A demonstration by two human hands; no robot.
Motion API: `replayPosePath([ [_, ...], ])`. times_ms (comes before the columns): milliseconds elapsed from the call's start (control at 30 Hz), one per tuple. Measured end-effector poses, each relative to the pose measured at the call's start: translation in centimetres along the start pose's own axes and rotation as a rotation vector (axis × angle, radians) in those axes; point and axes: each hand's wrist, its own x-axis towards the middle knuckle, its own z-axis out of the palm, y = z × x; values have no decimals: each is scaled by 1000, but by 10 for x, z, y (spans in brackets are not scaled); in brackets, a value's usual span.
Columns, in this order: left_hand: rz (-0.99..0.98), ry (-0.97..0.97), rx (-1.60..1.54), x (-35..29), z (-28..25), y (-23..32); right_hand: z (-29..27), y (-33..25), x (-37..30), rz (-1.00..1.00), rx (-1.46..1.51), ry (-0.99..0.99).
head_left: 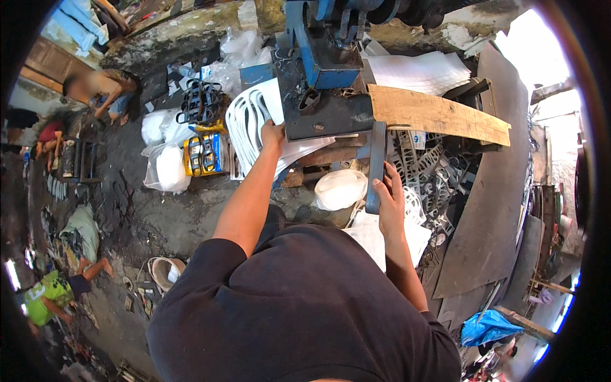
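The person's left hand (273, 136) was at the right edge of a pile of white sheets (245, 122) marked with long curved bands, just left of a black metal plate (331, 113); its fingers lay against the sheets, though whether they pinched them could not be told. The right hand (391, 202) grasped a long dark bar (377, 162), thumb on the near side and fingers bent along the right, the bar standing nearly upright just beside the plate's right edge. Above the plate stood a blue metal machine (334, 75), and a curved wooden plank (439, 114) reached out to the right. Behind the plank lay a stack of plain white sheets (420, 72); below it, grey cut-out scraps (420, 162) were heaped. A rounded white bundle (342, 190) sat left of the bar. Farther left, a yellow and blue box (219, 153) stood near a filled clear bag (168, 167), and a bucket (154, 274) rested on the floor (127, 219). A person in a green top (56, 294) was at the far left.
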Motion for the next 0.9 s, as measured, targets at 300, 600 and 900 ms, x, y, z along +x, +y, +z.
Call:
replayPosePath([
  [300,30,-94,-81,14,3,-7,10,6,-27,7,79,180],
  [600,-92,-243,358,14,-9,18,41,13,-47,42,115,237],
  [900,-110,-69,467,7,-11,-9,62,16,-11,-212,-342,254],
])
